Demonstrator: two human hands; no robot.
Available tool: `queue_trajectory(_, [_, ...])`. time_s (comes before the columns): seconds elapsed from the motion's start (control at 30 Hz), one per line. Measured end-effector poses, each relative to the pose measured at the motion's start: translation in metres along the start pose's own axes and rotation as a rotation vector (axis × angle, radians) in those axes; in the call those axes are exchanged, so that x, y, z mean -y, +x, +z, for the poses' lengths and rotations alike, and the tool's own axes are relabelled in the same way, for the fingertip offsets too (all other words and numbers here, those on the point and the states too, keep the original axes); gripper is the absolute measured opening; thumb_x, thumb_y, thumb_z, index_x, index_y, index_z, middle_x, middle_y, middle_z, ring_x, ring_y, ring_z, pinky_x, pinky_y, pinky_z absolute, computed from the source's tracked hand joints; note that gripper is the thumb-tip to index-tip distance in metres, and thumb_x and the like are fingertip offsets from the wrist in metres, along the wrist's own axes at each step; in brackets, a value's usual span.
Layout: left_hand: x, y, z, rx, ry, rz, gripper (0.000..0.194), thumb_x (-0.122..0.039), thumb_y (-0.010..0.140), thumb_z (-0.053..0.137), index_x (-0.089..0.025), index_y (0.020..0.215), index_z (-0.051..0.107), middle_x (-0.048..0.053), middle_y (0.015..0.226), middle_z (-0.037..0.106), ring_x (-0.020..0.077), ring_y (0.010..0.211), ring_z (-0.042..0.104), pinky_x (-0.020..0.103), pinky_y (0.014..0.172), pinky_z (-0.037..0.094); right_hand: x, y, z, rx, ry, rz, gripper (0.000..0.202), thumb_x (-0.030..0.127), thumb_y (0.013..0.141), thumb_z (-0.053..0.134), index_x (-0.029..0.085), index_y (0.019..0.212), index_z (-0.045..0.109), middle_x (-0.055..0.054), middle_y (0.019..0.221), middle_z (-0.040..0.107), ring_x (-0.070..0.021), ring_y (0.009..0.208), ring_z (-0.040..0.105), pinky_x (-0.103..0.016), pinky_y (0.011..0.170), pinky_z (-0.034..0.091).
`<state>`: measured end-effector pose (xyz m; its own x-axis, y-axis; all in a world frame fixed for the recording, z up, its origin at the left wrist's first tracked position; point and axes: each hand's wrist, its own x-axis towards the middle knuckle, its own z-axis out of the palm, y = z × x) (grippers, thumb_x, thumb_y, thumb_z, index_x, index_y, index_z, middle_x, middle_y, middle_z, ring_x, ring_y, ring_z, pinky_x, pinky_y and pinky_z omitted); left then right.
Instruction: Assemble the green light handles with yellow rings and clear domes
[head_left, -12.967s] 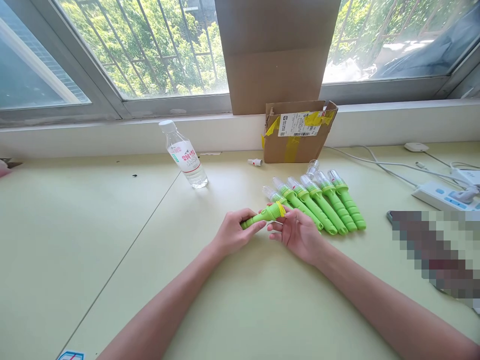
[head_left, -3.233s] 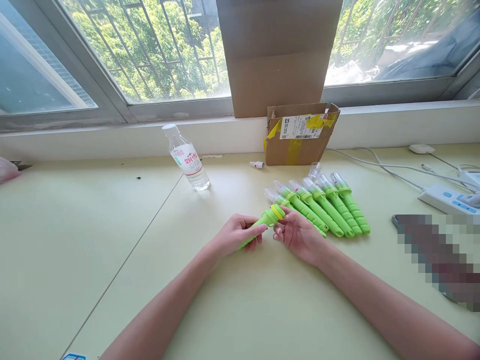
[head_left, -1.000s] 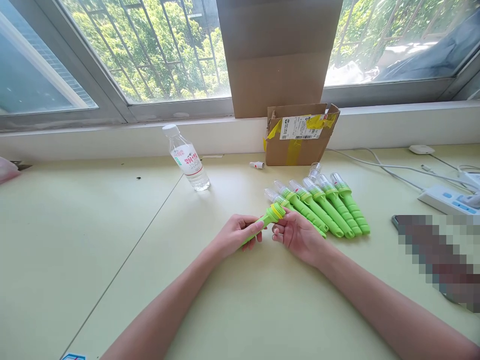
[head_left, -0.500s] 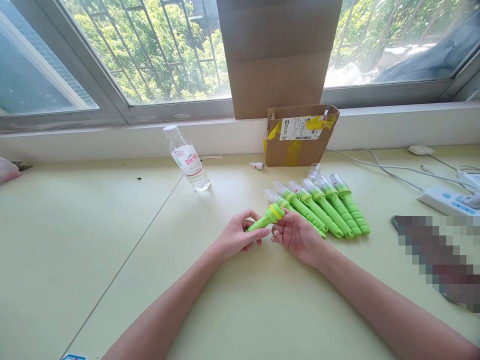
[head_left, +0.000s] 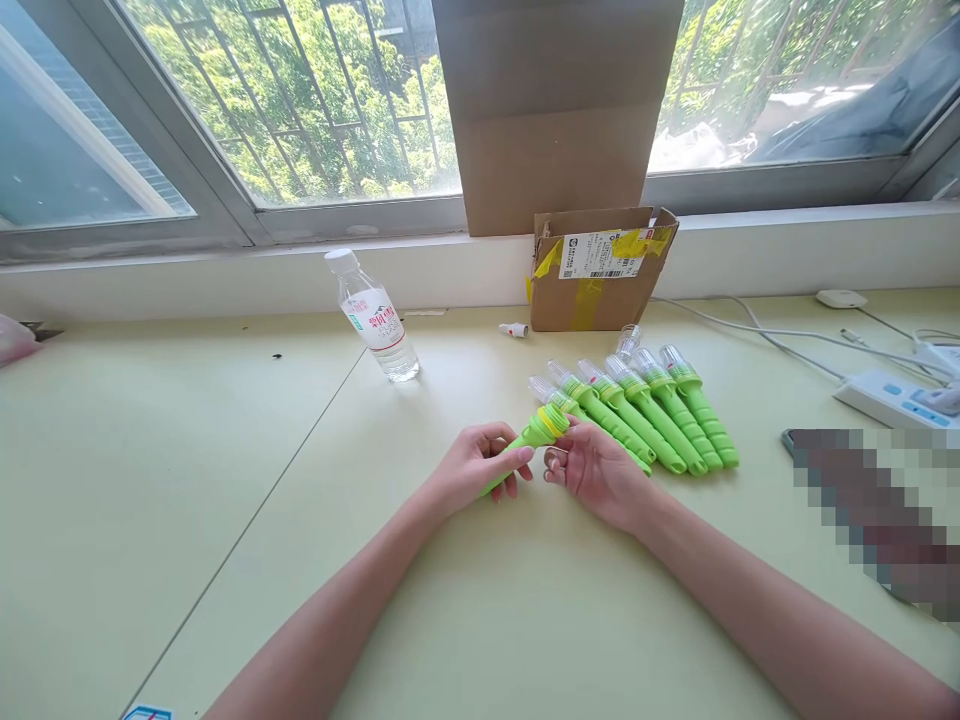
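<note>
My left hand (head_left: 480, 460) is closed around the ribbed handle of a green torch-shaped light (head_left: 531, 432), thumb along its near side. The light tilts up to the right, and its wider head carries a yellow ring and no clear cap. At that head, the fingertips of my right hand (head_left: 596, 470) pinch the rim, partly hidden behind it; the other fingers are curled. Just beyond my right hand lies a slanted row of several similar green lights (head_left: 651, 418) with clear caps. A loose clear cap (head_left: 628, 340) sits behind the row.
Behind are a cardboard box (head_left: 600, 285), a small white-and-red piece (head_left: 514, 330) and a water bottle (head_left: 379, 325). At right, a power strip (head_left: 896, 405) with cables (head_left: 780, 345) lies beyond a blurred phone-like object (head_left: 870, 510). A window (head_left: 315, 110) runs along the back.
My left hand has shifted its grip on the light slightly, the thumb moving a little up and left. More of the handle's lower end shows beneath the hand. My right hand has hardly moved.
</note>
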<state>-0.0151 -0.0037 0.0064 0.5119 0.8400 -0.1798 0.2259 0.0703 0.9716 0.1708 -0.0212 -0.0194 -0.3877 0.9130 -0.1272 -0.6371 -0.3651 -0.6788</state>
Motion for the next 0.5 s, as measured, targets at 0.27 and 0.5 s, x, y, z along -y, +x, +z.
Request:
queue_trajectory(0.27, [-0.0020, -0.0006, -0.0002, 0.009, 0.014, 0.040, 0.034, -0.046, 0.085, 0.056, -0.013, 0.077, 0.061, 0.001, 0.070, 0.063, 0.0080, 0.049, 0.054, 0.020, 0.043, 0.040, -0.0006, -0.0007, -0.0013, 0.003, 0.012, 0.007, 0.014, 0.021, 0.082, 0.057, 0.023, 0.095, 0.065, 0.000, 0.088, 0.066, -0.0118, 0.066, 0.059, -0.027, 0.065, 0.052])
queue_trajectory(0.5, [-0.0033, -0.0011, -0.0012, 0.018, 0.048, 0.032, 0.039, -0.047, 0.086, 0.053, -0.013, 0.071, 0.061, 0.000, 0.062, 0.058, 0.0074, 0.047, 0.051, 0.019, 0.043, 0.037, 0.0008, -0.0006, -0.0004, -0.031, -0.005, 0.023, 0.018, 0.021, 0.078, 0.062, 0.021, 0.095, 0.066, 0.000, 0.087, 0.067, -0.0121, 0.069, 0.060, -0.027, 0.067, 0.052])
